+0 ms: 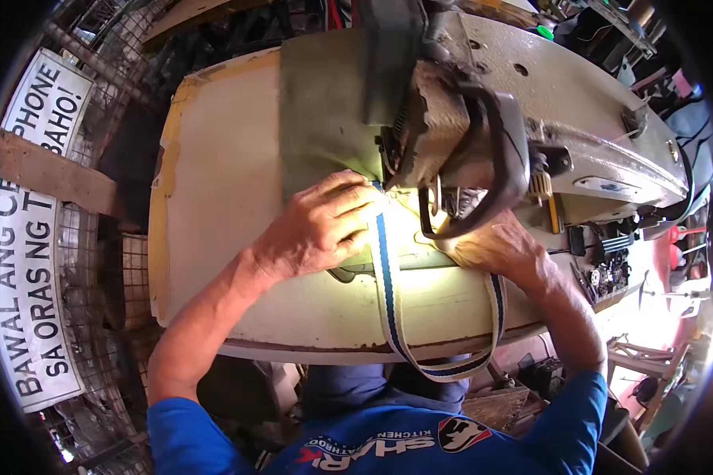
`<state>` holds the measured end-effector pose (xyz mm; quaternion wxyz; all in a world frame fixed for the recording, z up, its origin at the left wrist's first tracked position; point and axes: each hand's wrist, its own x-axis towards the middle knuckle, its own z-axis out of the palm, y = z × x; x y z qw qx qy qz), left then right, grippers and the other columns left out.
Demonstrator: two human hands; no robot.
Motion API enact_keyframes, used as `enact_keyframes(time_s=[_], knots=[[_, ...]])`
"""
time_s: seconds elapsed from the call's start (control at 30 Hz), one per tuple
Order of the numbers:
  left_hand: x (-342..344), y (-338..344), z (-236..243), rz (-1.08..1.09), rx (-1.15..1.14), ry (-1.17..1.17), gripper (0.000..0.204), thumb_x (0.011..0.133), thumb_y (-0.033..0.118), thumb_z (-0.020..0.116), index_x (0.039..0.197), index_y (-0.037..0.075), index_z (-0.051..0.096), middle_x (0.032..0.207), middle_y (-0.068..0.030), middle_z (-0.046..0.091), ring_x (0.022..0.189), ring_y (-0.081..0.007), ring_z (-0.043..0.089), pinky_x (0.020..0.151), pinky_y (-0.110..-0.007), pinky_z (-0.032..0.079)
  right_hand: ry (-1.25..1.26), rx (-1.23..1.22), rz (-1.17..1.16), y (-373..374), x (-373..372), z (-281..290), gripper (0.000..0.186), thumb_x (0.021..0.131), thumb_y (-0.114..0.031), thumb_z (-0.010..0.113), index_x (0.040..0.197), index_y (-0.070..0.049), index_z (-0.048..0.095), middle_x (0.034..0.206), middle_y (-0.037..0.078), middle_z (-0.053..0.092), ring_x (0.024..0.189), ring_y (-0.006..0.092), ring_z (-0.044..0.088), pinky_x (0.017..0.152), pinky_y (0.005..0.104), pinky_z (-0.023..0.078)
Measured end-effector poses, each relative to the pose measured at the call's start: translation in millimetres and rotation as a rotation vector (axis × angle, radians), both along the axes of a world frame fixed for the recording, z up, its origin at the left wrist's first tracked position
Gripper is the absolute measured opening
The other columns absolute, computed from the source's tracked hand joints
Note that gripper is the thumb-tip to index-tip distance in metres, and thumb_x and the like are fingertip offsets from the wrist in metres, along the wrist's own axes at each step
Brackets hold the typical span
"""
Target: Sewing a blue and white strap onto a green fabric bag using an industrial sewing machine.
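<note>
A sewing machine (440,119) stands over the work, its lamp lighting the needle area. My left hand (321,226) is closed, thumb and fingers pinching a cream webbing strap (387,269) with a blue stripe, just left of the needle area. From there the strap hangs in a loop past the table's near edge and rises again under my right hand (503,245). That hand lies low beside the machine head, its fingers partly hidden by the dark curved guard (515,150). An olive-green sheet (317,103), apparently cloth, runs under the machine head and puckers near my left fingertips.
The pale tabletop (222,182) has worn, taped edges. The machine's long arm (578,87) stretches right. Small dark parts (610,269) lie at the table's right end. A wire-mesh wall with a white sign (24,301) and a wooden plank (51,170) stands left.
</note>
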<state>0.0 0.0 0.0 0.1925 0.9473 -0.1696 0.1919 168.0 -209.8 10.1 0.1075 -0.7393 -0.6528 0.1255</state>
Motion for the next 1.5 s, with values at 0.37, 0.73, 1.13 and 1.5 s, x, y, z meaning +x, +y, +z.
enact_keyframes(time_s=[0.37, 0.73, 1.13, 1.5], knots=[[4, 3, -9, 0.114, 0.0, 0.081, 0.057, 0.084, 0.026, 0.072, 0.129, -0.004, 0.054, 0.134, -0.0185, 0.054, 0.133, -0.036, 0.046, 0.115, -0.047, 0.035, -0.53, 0.487, -0.684, -199, 58, 115, 0.038, 0.094, -0.021, 0.062, 0.129, -0.007, 0.062, 0.122, 0.01, 0.066, 0.113, 0.0227, 0.063, 0.099, 0.0358, 0.049], [4, 5, -6, 0.16, 0.063, 0.146, 0.059, 0.086, 0.033, 0.071, 0.129, -0.004, 0.056, 0.139, -0.0193, 0.053, 0.136, -0.0334, 0.044, 0.117, -0.045, 0.031, -0.811, 0.217, -0.407, -360, 327, 130, 0.056, 0.094, -0.031, 0.059, 0.141, -0.004, 0.048, 0.138, 0.018, 0.052, 0.126, 0.0322, 0.051, 0.103, 0.0415, 0.041], [46, 32, 3, 0.118, 0.079, 0.178, 0.044, 0.09, 0.027, 0.066, 0.129, 0.007, 0.06, 0.141, -0.015, 0.052, 0.137, -0.0312, 0.043, 0.118, -0.047, 0.03, -0.972, 0.793, -1.051, -303, 209, -7, 0.042, 0.089, -0.01, 0.057, 0.13, -0.005, 0.05, 0.108, 0.016, 0.054, 0.099, 0.0361, 0.056, 0.083, 0.0471, 0.046], [38, 56, -26, 0.478, 0.238, 0.17, 0.06, 0.101, 0.047, 0.042, 0.145, 0.007, 0.043, 0.155, -0.0116, 0.037, 0.145, -0.0334, 0.029, 0.119, -0.049, 0.021, 0.041, 0.154, -0.38, -180, -133, -14, 0.052, 0.072, -0.01, 0.078, 0.122, -0.007, 0.063, 0.101, 0.008, 0.062, 0.097, 0.0264, 0.055, 0.083, 0.0408, 0.045]])
